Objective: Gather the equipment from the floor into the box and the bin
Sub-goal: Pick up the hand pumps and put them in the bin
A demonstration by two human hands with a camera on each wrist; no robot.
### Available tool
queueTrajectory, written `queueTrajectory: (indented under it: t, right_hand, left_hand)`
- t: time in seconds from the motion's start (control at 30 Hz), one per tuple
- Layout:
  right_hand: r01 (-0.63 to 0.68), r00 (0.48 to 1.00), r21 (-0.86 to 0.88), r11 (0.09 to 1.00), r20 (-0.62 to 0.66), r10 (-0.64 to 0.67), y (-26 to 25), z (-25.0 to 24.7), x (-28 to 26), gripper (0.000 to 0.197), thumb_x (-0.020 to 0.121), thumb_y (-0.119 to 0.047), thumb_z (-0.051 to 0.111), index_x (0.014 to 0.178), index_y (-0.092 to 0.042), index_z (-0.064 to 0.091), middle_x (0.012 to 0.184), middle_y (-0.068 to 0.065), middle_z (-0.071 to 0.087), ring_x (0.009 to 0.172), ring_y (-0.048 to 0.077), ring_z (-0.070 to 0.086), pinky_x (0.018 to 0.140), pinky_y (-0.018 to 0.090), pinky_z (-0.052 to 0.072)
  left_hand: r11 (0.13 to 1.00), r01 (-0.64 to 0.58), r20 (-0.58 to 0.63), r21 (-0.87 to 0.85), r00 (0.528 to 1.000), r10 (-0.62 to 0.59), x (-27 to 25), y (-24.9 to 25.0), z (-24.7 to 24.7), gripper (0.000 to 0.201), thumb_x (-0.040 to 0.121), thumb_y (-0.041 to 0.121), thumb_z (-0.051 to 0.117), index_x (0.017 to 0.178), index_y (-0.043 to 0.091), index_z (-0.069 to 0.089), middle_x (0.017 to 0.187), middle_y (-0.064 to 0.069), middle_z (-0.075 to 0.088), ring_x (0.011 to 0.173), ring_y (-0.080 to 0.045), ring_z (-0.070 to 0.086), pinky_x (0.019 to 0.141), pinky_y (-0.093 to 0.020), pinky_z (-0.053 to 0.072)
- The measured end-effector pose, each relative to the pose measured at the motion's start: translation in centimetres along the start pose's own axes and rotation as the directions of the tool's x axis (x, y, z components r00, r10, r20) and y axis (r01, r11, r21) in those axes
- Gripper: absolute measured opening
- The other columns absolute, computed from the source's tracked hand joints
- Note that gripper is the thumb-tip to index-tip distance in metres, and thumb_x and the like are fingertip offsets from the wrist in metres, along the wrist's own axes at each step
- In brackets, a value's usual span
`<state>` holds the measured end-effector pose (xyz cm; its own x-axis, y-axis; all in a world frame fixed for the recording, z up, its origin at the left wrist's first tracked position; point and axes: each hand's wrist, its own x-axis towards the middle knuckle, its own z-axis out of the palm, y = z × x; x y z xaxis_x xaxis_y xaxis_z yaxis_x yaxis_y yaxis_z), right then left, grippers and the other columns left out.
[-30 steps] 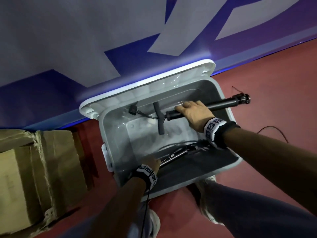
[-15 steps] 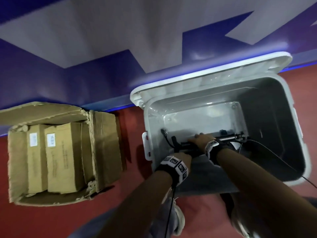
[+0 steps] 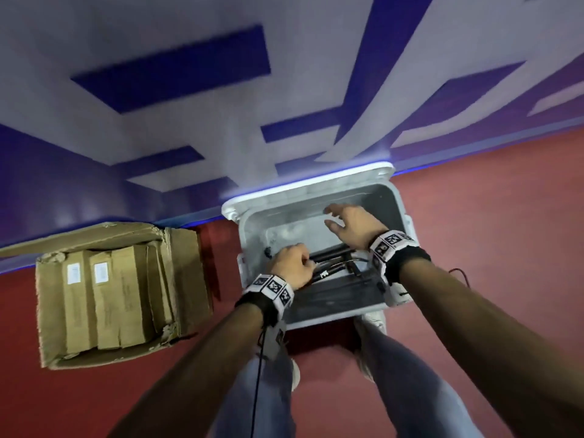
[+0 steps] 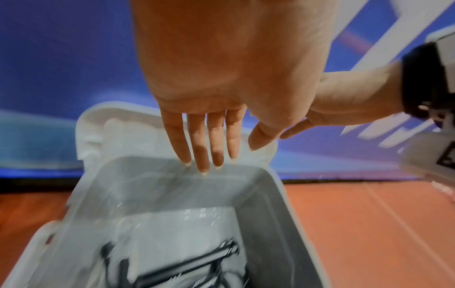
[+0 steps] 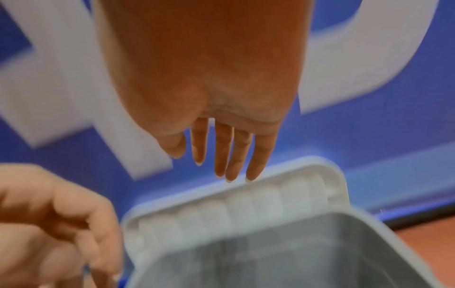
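Observation:
A grey plastic bin point(image 3: 331, 314) stands on the red floor with its white lid point(image 3: 309, 181) leaning open against the wall. Black poles and cables point(image 3: 335, 263) lie in its bottom, also seen blurred in the left wrist view point(image 4: 187, 267). My left hand point(image 3: 290, 263) hovers over the bin's left side; its fingers point(image 4: 204, 155) hang relaxed and hold nothing. My right hand point(image 3: 344, 222) is higher, over the back of the bin, fingers point(image 5: 221, 161) spread and empty. A cardboard box point(image 3: 47, 311) sits open to the left.
Long brown cartons point(image 3: 104, 295) stand packed inside the cardboard box. A thin red cable point(image 3: 461, 275) lies on the floor right of the bin. My legs and white shoes point(image 3: 374, 320) are right at the bin's near wall. A blue and white wall point(image 3: 189, 121) runs behind.
My right hand has let go of the black pole, which now lies in the bin. Both hands have lifted up out of the bin and are empty.

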<state>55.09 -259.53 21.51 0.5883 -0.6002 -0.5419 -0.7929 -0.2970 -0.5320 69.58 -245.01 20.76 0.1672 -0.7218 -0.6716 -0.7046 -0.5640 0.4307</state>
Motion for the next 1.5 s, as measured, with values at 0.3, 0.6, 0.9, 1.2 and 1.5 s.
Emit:
queueTrajectory:
  t: [0.3, 0.6, 0.9, 1.2, 1.5]
  right_hand:
    - [0.297, 0.805, -0.002, 0.955, -0.537, -0.251, -18.7, -26.4, -18.7, 0.039, 0.102, -0.045, 0.056, 0.132, -0.021, 0.062, 0.122, 0.002, 0.069, 0.109, 0.019, 0.065, 0.096, 0.036, 0.052]
    - [0.415, 0.596, -0.103, 0.904, -0.719, -0.356, -37.2, -41.4, -35.9, 0.041, 0.102, -0.050, 0.057, 0.132, -0.023, 0.064, 0.128, -0.006, 0.066, 0.116, 0.003, 0.058, 0.099, 0.023, 0.044]
    - [0.575, 0.406, -0.092, 0.813, -0.831, -0.381, -45.9, -44.4, -42.3, 0.036, 0.101, -0.051, 0.060, 0.126, -0.027, 0.066, 0.120, -0.013, 0.068, 0.114, -0.001, 0.060, 0.099, 0.020, 0.046]
    - [0.801, 0.394, -0.060, 0.596, -0.697, -0.599, -51.2, -40.9, -41.9, 0.030, 0.100, -0.046, 0.062, 0.122, -0.025, 0.068, 0.117, -0.011, 0.069, 0.113, 0.001, 0.062, 0.097, 0.024, 0.050]
    - [0.942, 0.331, 0.065, 0.329, -0.338, -0.881, -57.2, -28.9, -45.3, 0.027, 0.099, -0.041, 0.065, 0.120, -0.025, 0.069, 0.115, -0.012, 0.068, 0.110, 0.002, 0.061, 0.097, 0.027, 0.050]
  left_hand:
    - [0.875, -0.457, -0.554, -0.159, 0.775, 0.303, -19.0, 17.7, -25.1, 0.016, 0.095, 0.026, 0.066, 0.111, 0.024, 0.065, 0.105, 0.010, 0.072, 0.092, -0.009, 0.069, 0.085, -0.035, 0.059]
    - [0.692, -0.701, -0.767, 0.175, 0.344, 0.542, -40.7, 26.8, -47.1, 0.014, 0.099, 0.026, 0.063, 0.110, 0.019, 0.067, 0.105, 0.011, 0.070, 0.092, -0.008, 0.067, 0.080, -0.034, 0.057]
    - [0.701, -0.658, -0.858, 0.275, 0.161, 0.487, -53.9, 24.4, -53.4, 0.013, 0.101, 0.021, 0.062, 0.110, 0.014, 0.068, 0.105, 0.008, 0.071, 0.096, -0.010, 0.067, 0.082, -0.029, 0.056]
    - [0.864, -0.469, -0.958, 0.182, 0.115, 0.264, -60.4, 21.2, -47.3, 0.014, 0.100, 0.021, 0.065, 0.112, 0.014, 0.067, 0.108, 0.006, 0.070, 0.102, -0.011, 0.067, 0.087, -0.032, 0.055]
    - [0.985, -0.154, -0.997, -0.080, 0.029, -0.077, -71.7, 13.1, -36.4, 0.028, 0.097, 0.024, 0.070, 0.122, 0.015, 0.064, 0.117, 0.004, 0.068, 0.111, -0.014, 0.065, 0.095, -0.037, 0.052]
